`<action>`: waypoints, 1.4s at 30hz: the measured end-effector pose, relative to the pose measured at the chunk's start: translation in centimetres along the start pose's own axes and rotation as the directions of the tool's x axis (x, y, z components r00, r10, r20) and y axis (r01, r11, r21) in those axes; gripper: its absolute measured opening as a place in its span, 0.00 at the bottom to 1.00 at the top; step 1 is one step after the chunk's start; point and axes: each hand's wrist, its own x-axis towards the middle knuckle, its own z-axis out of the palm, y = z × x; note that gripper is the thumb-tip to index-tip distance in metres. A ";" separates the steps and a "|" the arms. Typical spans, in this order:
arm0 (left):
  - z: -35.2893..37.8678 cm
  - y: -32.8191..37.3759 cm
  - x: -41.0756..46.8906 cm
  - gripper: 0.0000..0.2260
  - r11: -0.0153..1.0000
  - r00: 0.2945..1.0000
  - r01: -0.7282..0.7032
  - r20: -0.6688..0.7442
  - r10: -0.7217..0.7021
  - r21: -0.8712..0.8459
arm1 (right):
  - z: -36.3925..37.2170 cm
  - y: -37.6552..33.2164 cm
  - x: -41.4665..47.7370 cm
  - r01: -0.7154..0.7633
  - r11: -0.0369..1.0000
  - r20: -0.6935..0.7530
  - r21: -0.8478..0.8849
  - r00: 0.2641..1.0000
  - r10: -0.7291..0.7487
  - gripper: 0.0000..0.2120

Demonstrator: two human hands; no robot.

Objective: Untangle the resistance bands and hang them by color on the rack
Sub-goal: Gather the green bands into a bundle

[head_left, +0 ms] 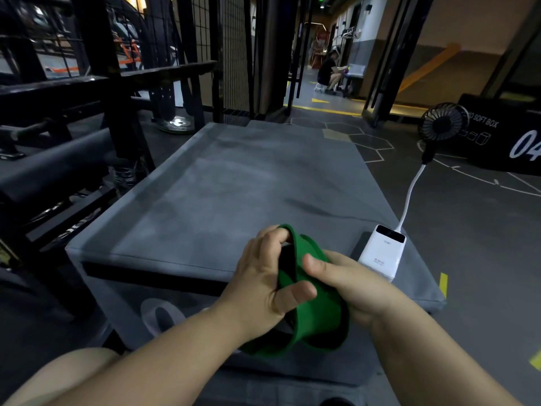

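- A green resistance band [316, 312] is held in folded loops above the near edge of the worktop [219, 194], towards its near right corner.
- The band's upper loop is gripped by the left hand [263, 288], fingers curled over the top and thumb pressed on the green face.
- The band's right side is grasped by the right hand [351, 285]: its thumb lies on the band, while its fingers are hidden beneath.
- A dark strip is seen inside the loops; whether it is a second band or shadow cannot be told.
- The task is judged to be at an early stage: the band is being untangled, no band is seen hung, and sorting by colour is left to do.
- The black metal rack [96, 68] is found beyond the worktop's left edge.
- The worktop is a grey padded block; a white power bank [380, 256] rests at its right edge.
- From the power bank a white cable [409, 197] is led to a small black fan [443, 123] past the far right corner.
- A black soft box [497, 133] is set on the marked grey floor [468, 230], and a seated person [326, 73] is visible far down the corridor.
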 end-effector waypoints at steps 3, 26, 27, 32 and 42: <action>0.1 -0.4 -0.2 0.49 0.989 0.999 -0.031 0.040 0.026 0.143 | 0.2 0.1 0.1 -0.025 0.999 -0.050 -0.041 0.998 0.022 0.25; -3.0 -1.5 2.1 0.10 0.999 0.967 0.024 -0.253 -0.036 -0.049 | -0.1 -0.4 0.2 0.019 1.000 0.205 0.022 0.978 -0.023 0.13; -3.0 -1.6 2.1 0.10 0.999 0.970 0.033 -0.241 -0.040 -0.033 | 0.0 -0.5 0.2 0.008 1.000 0.227 0.019 0.974 -0.012 0.13; -2.8 -1.3 2.2 0.11 0.996 0.982 0.071 -0.172 -0.078 -0.049 | 0.2 -0.8 0.1 -0.043 0.999 0.320 0.028 0.947 0.032 0.12; -3.2 -0.2 2.3 0.10 0.856 0.951 0.308 0.148 -0.271 -0.416 | -1.9 -1.1 -0.1 -0.028 0.998 0.197 -0.052 0.980 0.037 0.16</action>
